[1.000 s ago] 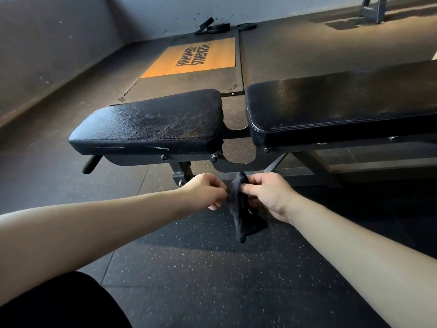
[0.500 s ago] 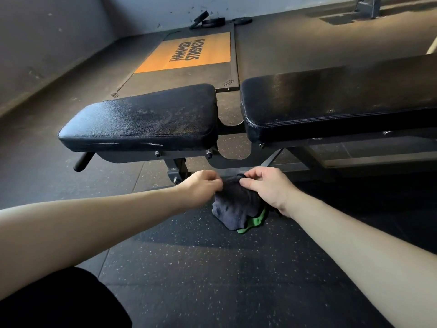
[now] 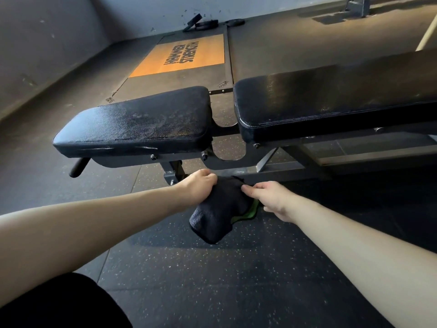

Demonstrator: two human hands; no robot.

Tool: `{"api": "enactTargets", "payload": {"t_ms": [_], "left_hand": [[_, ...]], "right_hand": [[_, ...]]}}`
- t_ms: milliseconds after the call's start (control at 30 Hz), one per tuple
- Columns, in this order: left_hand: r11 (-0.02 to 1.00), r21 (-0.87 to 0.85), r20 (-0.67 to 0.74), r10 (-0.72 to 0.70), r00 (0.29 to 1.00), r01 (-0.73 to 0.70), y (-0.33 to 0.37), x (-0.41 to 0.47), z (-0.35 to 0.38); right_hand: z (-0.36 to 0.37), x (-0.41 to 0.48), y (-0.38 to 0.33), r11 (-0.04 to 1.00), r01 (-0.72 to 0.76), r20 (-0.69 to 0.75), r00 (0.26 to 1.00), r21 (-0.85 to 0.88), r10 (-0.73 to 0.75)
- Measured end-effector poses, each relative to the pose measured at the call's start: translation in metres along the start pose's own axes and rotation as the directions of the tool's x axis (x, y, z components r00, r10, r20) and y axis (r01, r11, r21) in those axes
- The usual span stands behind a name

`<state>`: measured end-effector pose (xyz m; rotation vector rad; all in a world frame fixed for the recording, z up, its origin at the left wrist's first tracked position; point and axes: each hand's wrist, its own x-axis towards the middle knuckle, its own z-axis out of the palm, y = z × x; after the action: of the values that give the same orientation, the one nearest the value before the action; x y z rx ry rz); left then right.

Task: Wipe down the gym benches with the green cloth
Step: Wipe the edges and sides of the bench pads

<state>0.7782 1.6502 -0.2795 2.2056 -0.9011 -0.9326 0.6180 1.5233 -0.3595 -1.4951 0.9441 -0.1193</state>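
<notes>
Lettering (image 3: 181, 55) reading HAMMER STRENGTH is showing in black on an orange panel (image 3: 146, 66) set into the floor. It is lying well beyond the fingertips and upside down to the camera. 2 small tags (image 3: 222, 84) on the panel's dark border are carrying marks too small to read.

Between the 2 hands the green cloth (image 3: 220, 214) is hanging bunched. Its outer face is looking almost black in the shade, with a nubby towel texture. Only a curved strip of bright green is peeking out along its right edge, just under the right fingers. The cloth's lower fold is drooping below both sets of fingers, toward the speckled rubber floor (image 3: 212, 280).

The left hand (image 3: 198, 185) is gripping the cloth's upper left corner, with the fingers curled over it and the knuckles up. The right hand (image 3: 272, 197) is pinching the upper right edge between thumb and forefinger, and its other fingers are lying loosely bent behind.

Just past the fingertips, the bench (image 3: 236, 163) is standing on its dark steel frame. The seat pad (image 3: 137, 124) is sitting above and to the left of the left fingers, and its black vinyl is showing dull smears and a scuffed front edge. The longer back pad (image 3: 331, 100) is stretching away above and to the right of the right fingers, glossy and catching warm light. A short black handle (image 3: 78, 168) is sticking out under the seat pad, far left of the fingers.
</notes>
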Motion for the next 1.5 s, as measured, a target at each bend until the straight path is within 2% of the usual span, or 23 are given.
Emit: {"api": "enactTargets", "payload": {"t_ms": [100,267,333,433,500,700,933,1033,1167,1233,1267,1333,1367,1433,1500], "left_hand": [[0.996,-0.083,0.003,-0.014,1.0,0.014,-0.001,0.0,0.001],[0.986,-0.168,-0.018,0.016,1.0,-0.019,0.001,0.003,0.005],[0.983,-0.182,-0.028,0.011,1.0,-0.015,0.0,0.005,0.006],[0.976,-0.218,-0.03,-0.002,1.0,-0.004,0.0,0.005,0.007],[0.963,-0.271,-0.041,-0.018,0.999,0.006,0.001,0.006,0.007],[0.918,-0.394,-0.072,-0.081,0.994,0.046,0.0,0.01,0.009],[0.965,-0.241,-0.063,-0.121,0.991,0.103,-0.011,0.018,0.003],[0.98,-0.148,-0.06,-0.142,0.988,0.132,-0.017,0.018,0.0],[0.999,0.013,0.042,-0.05,0.998,0.049,-0.026,0.019,-0.004],[0.981,0.192,0.048,0.034,0.998,-0.043,-0.026,0.018,-0.006],[0.954,0.287,0.04,0.079,0.996,-0.087,-0.026,0.018,-0.008],[0.878,0.461,0.006,0.138,0.99,-0.126,-0.025,0.018,-0.012],[0.832,0.541,-0.008,0.151,0.989,-0.122,-0.025,0.016,-0.015],[0.75,0.653,-0.032,0.17,0.985,-0.108,-0.025,0.014,-0.025],[0.758,0.64,-0.063,0.218,0.974,-0.128,-0.023,0.015,-0.038]], "right_hand": [[-0.001,-0.004,0.002,0.975,-0.124,0.07,0.991,0.182,0.113],[0.001,-0.005,0.015,0.915,-0.309,0.102,0.951,0.26,0.292],[0.002,-0.003,0.022,0.871,-0.392,0.173,0.919,0.296,0.355],[0.005,-0.002,0.024,0.852,-0.41,0.382,0.881,0.327,0.278],[0.009,-0.003,0.019,0.863,-0.367,0.444,0.875,0.346,0.194],[0.012,-0.001,0.01,0.846,-0.244,0.387,0.921,0.474,0.049],[0.016,0.01,0.013,0.831,-0.12,0.057,0.993,0.544,0.106],[0.014,0.009,0.011,0.815,-0.104,0.024,0.994,0.569,0.111],[0.014,0.004,0.005,0.926,-0.03,0.048,0.999,0.377,0.013],[0.016,0.003,0.003,0.987,0.076,0.025,0.996,0.142,-0.08],[0.017,0.001,-0.001,0.992,0.127,-0.011,0.992,-0.025,-0.127],[0.019,-0.001,-0.009,0.917,0.185,-0.1,0.967,-0.353,-0.233],[0.021,-0.001,-0.012,0.878,0.21,-0.115,0.952,-0.431,-0.284],[0.022,-0.003,-0.023,0.863,0.302,-0.066,0.932,-0.404,-0.357],[0.027,0.0,-0.034,0.882,0.383,0.02,0.919,-0.275,-0.393]]}}
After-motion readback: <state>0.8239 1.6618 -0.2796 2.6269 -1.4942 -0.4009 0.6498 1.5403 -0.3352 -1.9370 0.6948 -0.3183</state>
